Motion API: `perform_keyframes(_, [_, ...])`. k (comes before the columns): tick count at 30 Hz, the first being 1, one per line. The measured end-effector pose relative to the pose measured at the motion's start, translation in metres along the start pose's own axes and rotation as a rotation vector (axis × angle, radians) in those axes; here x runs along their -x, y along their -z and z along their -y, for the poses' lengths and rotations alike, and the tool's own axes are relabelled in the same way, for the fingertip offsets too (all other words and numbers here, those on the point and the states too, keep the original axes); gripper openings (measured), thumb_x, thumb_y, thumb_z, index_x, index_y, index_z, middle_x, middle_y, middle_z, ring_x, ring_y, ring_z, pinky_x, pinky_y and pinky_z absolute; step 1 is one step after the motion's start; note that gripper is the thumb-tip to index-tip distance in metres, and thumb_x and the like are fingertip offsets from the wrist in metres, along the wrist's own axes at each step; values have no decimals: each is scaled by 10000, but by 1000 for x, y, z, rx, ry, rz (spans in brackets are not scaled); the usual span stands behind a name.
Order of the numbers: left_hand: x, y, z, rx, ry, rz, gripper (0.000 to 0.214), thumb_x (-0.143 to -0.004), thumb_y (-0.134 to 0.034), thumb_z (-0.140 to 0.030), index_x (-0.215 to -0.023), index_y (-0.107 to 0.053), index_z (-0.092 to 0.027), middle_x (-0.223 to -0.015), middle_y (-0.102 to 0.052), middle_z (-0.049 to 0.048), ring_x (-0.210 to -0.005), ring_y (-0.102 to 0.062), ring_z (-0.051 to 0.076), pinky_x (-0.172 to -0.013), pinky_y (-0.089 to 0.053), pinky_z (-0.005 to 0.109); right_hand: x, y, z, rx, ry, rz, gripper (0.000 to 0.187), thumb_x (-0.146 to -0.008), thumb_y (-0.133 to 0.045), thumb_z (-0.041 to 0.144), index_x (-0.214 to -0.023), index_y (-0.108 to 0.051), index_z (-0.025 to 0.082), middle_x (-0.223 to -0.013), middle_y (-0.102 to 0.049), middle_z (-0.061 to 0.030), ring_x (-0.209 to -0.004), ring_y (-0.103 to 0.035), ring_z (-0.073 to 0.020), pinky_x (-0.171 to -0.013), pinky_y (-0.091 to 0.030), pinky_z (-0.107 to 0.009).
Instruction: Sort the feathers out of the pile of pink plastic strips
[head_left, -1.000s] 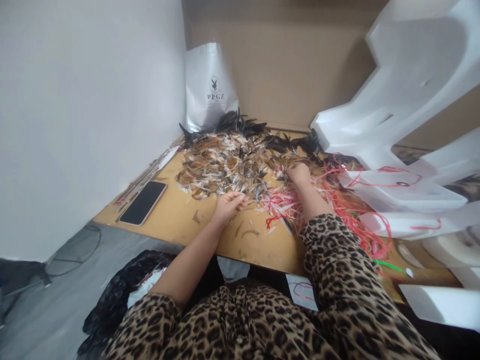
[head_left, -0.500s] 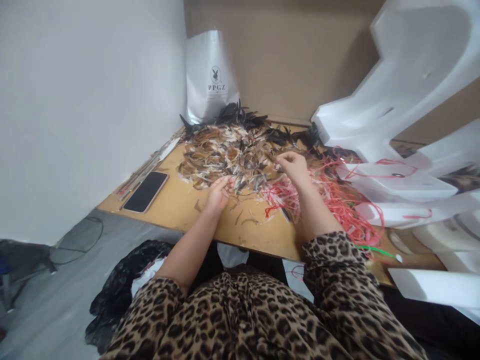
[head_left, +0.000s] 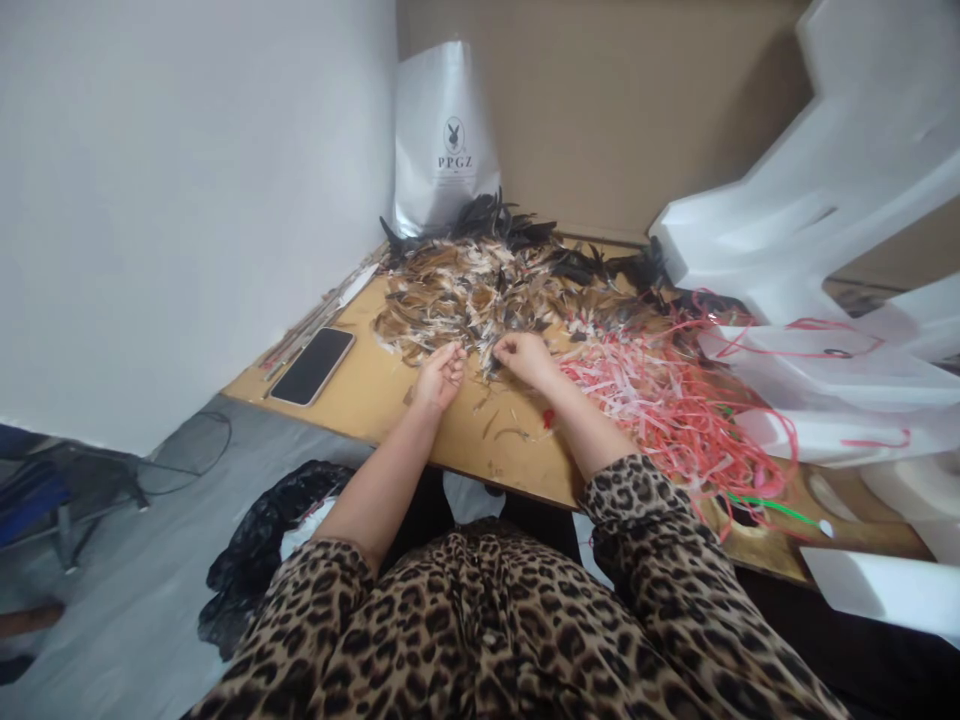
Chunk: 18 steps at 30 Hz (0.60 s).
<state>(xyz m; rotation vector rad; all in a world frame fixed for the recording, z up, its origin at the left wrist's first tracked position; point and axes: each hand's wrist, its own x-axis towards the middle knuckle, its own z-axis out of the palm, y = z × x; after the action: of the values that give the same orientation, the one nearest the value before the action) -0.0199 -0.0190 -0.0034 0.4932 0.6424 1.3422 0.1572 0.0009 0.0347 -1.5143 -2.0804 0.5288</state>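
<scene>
A pile of brown, white and black feathers [head_left: 442,290] spreads over the wooden table [head_left: 390,420]. At its front edge is my left hand [head_left: 441,375], fingers curled together in a pinch; what they hold is too small to make out. My right hand [head_left: 526,358] is close by on the right, its thumb and fingertips pressed together at the feathers. Whether a feather is between them I cannot tell. A few loose feather bits [head_left: 510,430] lie on the wood below the hands. Beside my right forearm sits a tangle of pink and red strips [head_left: 660,400].
A phone [head_left: 313,366] lies on the left of the table. Behind the feathers stands a white bag [head_left: 448,130]. Large white moulded pieces [head_left: 795,375] crowd the right side, with a green strip [head_left: 780,508] near them. A black plastic bag [head_left: 255,550] is on the floor.
My right hand has moved left and nearer, from over the feather pile to beside my left hand. The left hand stays pinched. The whole view has shifted slightly.
</scene>
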Motion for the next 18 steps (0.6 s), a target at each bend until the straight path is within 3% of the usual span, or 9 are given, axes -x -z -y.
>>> perform_keyframes(8, [1,-4,-1,17,78,41,106,-703,-618,-211,-777,-601,-137,-671,-574,16,-474,-410,14,-374,-250,132,-13,0,17,456,96,-37,322,-839,-382,237,-1057,-618,262,-998,-592,-73,-855,-565,-194,-701,-396,-276])
perform_keyframes(14, [4,-6,-2,53,123,55,100,-699,-613,-191,-776,-614,-128,-660,-569,21,-489,-419,20,-379,-248,129,-19,-4,13,625,127,60,327,-843,-353,186,-1002,-639,198,-1029,-557,-132,-879,-548,-213,-690,-380,-286])
perform_keyframes(18, [5,-6,-3,18,125,26,87,-706,-607,-194,-762,-617,-128,-668,-576,29,-493,-423,26,-387,-260,138,-12,-1,7,581,146,24,305,-858,-355,232,-963,-640,194,-984,-559,-116,-863,-537,-198,-688,-373,-272])
